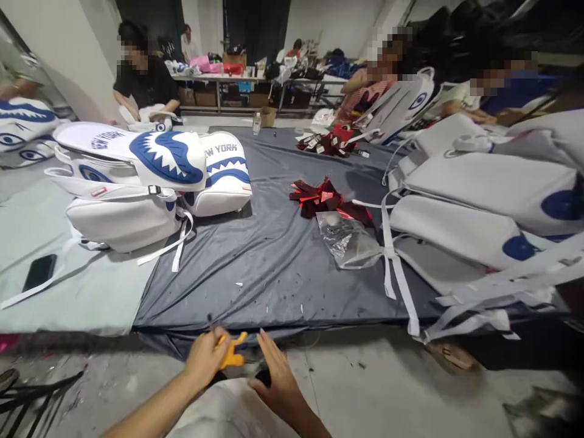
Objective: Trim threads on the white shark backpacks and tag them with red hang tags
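Note:
Just in front of the table's near edge, my left hand (206, 357) is closed around a small orange tool (234, 354), whose prongs point to the right. My right hand (276, 372) is beside it with fingers stretched out and the thumb apart, holding nothing. Both hands are over my lap, below the dark grey table cover (219, 286). White backpacks with blue shark-mouth prints (168, 157) lie stacked on the left part of the table. More white bags (456, 225) with hanging straps are piled at the right.
Red and black tags (323, 198) and a clear plastic bag (349, 240) lie mid-table. A phone (40, 272) rests at the left on a pale cover. People sit along the far side, one in a black shirt (150, 85). A bottle (257, 123) stands near the back edge.

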`<state>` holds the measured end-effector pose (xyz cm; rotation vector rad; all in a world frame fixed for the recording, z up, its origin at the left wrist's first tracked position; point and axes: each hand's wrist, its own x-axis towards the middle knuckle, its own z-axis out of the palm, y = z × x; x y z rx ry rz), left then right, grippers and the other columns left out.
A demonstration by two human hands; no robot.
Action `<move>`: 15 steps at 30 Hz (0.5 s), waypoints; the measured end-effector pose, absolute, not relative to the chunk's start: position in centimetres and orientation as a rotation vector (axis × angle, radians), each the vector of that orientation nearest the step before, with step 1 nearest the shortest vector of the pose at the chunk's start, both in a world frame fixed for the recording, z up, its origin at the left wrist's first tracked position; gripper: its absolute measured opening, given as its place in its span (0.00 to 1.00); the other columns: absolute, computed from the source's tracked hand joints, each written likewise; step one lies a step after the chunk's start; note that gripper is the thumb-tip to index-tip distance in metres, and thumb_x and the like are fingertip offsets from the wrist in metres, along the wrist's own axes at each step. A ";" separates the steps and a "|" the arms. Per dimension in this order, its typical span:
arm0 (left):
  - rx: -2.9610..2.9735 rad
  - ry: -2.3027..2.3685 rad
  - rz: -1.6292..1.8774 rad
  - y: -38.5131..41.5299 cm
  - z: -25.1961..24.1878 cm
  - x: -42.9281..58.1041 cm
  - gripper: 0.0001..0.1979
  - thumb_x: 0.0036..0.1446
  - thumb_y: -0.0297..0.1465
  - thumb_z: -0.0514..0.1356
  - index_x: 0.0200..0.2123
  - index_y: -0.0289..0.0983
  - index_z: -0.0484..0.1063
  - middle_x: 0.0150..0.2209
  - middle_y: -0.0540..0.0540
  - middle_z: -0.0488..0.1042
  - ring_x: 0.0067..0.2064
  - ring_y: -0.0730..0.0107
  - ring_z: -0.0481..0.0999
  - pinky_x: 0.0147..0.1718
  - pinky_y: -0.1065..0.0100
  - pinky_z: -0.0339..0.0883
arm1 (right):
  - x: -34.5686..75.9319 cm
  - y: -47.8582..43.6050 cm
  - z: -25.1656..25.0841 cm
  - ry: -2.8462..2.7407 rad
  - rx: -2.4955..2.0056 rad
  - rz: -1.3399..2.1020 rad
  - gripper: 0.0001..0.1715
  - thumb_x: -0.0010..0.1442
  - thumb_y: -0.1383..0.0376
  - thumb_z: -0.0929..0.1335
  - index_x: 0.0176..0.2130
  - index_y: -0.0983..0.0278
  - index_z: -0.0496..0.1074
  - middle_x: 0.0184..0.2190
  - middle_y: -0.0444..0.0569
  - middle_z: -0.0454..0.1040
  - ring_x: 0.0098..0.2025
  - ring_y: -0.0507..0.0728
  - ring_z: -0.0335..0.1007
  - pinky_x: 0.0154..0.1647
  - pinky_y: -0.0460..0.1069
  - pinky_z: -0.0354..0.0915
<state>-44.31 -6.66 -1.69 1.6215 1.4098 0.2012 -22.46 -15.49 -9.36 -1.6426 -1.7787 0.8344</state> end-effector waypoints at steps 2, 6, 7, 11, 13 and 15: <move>1.595 1.285 0.314 -4.3 1.2 -37.7 0.22 0.61 0.50 0.44 0.36 0.49 0.74 0.33 0.45 0.80 0.37 0.56 0.82 0.36 0.58 0.74 | -20.6 -13.4 -7.7 -1.838 -1.554 0.720 0.48 0.57 0.54 0.68 0.71 0.56 0.52 0.70 0.53 0.53 0.71 0.69 0.50 0.68 0.69 0.55; 1.586 1.197 0.359 -1.0 2.7 -29.7 0.22 0.63 0.48 0.46 0.53 0.52 0.73 0.37 0.47 0.82 0.37 0.62 0.83 0.33 0.63 0.76 | -10.3 -10.2 -4.7 -1.687 -1.714 0.797 0.34 0.63 0.57 0.59 0.65 0.63 0.63 0.60 0.60 0.71 0.62 0.67 0.68 0.64 0.65 0.63; 1.595 1.218 0.379 -0.1 2.3 -29.1 0.23 0.62 0.46 0.49 0.57 0.52 0.70 0.42 0.46 0.82 0.41 0.62 0.83 0.38 0.62 0.77 | -6.8 -9.1 -3.8 -1.602 -1.815 0.876 0.32 0.64 0.56 0.59 0.63 0.65 0.65 0.54 0.62 0.75 0.55 0.67 0.74 0.59 0.63 0.67; 1.616 1.573 0.545 5.3 -0.3 -30.6 0.29 0.62 0.38 0.52 0.65 0.35 0.62 0.64 0.35 0.67 0.67 0.53 0.63 0.65 0.48 0.57 | 5.7 -1.1 1.1 -1.289 -2.140 1.121 0.28 0.70 0.56 0.53 0.55 0.70 0.68 0.42 0.63 0.80 0.39 0.61 0.79 0.46 0.53 0.73; 1.636 1.741 0.609 9.1 -1.1 -31.9 0.29 0.64 0.36 0.50 0.66 0.31 0.59 0.67 0.31 0.61 0.71 0.51 0.56 0.68 0.44 0.48 | 9.2 5.1 3.7 -1.253 -2.215 1.282 0.30 0.73 0.58 0.49 0.57 0.74 0.65 0.42 0.67 0.79 0.35 0.57 0.79 0.40 0.49 0.72; 1.702 1.808 0.647 13.3 -1.0 -32.8 0.30 0.64 0.35 0.52 0.66 0.30 0.58 0.68 0.32 0.58 0.71 0.54 0.53 0.69 0.47 0.46 | 10.6 11.6 5.6 -1.296 -2.232 1.296 0.32 0.74 0.58 0.49 0.60 0.79 0.61 0.45 0.73 0.77 0.31 0.54 0.78 0.38 0.49 0.70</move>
